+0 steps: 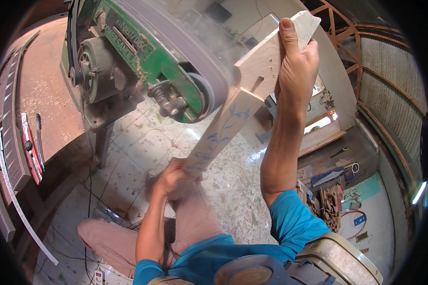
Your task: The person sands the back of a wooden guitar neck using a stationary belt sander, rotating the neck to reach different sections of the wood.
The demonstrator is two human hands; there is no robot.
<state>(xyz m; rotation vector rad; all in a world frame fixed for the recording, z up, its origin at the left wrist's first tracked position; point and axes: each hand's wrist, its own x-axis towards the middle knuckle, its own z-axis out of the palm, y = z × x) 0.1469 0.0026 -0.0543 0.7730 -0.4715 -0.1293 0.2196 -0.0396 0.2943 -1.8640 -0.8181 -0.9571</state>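
Note:
A pale wooden guitar neck (219, 133) slants across the middle, its broad face decorated with a blue vine pattern. Around its lower end my left hand (172, 176) is closed. My right hand (297, 66) grips the headstock (265, 59) at the upper right, thumb lying on the face. A slot and small holes show in that headstock. The edge of the neck meets the rounded end of the belt (218, 78) on a green belt sander (169, 71), close to where headstock and neck join; whether they touch is hard to tell through the dusty blur.
The sander's motor (104, 69) sits beside a brown, sawdust-strewn bench (52, 85) at left. A red-handled tool (31, 149) and a metal strip (21, 209) lie at its edge. Cords and a power strip (98, 276) are on the floor. Wood scraps (330, 202) are piled at right.

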